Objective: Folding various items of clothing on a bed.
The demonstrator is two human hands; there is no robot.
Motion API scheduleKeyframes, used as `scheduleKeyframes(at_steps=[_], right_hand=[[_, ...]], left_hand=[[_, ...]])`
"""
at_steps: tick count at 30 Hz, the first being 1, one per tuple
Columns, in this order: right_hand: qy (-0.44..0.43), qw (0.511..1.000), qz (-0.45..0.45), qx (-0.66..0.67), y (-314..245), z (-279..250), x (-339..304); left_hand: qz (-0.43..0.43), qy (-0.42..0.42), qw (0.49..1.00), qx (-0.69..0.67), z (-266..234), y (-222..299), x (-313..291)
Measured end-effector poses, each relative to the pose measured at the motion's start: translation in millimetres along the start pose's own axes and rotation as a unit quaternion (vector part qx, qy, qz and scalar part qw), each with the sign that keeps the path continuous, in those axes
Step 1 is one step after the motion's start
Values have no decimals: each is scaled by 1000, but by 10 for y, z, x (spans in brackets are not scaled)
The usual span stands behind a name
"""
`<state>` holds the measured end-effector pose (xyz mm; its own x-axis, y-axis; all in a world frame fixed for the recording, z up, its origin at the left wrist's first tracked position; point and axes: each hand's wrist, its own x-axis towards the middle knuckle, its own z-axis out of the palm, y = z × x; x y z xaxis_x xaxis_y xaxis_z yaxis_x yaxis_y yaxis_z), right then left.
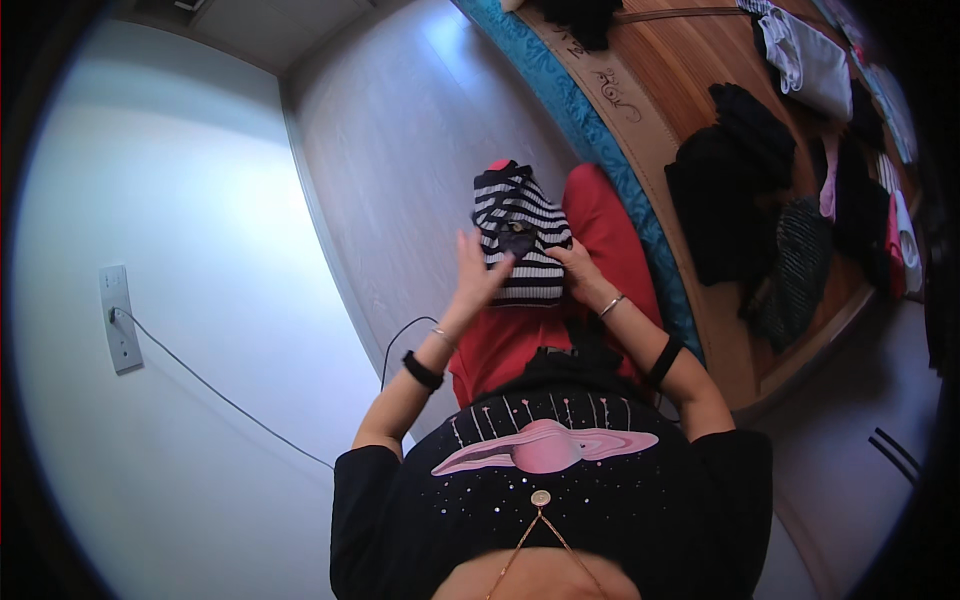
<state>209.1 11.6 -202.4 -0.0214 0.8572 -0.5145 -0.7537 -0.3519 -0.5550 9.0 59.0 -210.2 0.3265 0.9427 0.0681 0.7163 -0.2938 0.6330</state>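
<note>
A black-and-white striped knit garment [528,291], folded into a compact bundle, is held over my lap. A dark patch [517,238] lies at its middle; I cannot tell whether it is a print or a separate piece. My right hand [577,272] grips the bundle's right edge, thumb on top and the other fingers mostly hidden. At the left edge, my left hand [479,268] has its fingers stretched out and its thumb apart, near the dark patch. That hand is slightly blurred.
To the right is a wooden surface [690,60] with a tan border and teal patterned edging. Folded black clothes [715,205] and a light grey garment [808,62] lie on it. A cable [215,394] runs from a wall socket [121,320] on the left.
</note>
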Motion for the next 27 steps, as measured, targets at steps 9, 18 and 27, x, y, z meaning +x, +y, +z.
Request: scheduleKeyframes(at_steps=[9,18,27], right_hand=[[133,978,77,-143,39,-311,79],[8,1000,21,9,-102,-100,-139],[-116,958,-109,-238,-1368,-231,-967]], left_hand=[[-62,-83,987,-124,242,-17,-55],[-208,-170,833,-484,-51,563,219],[-359,-320,497,-722,-199,1435,253]])
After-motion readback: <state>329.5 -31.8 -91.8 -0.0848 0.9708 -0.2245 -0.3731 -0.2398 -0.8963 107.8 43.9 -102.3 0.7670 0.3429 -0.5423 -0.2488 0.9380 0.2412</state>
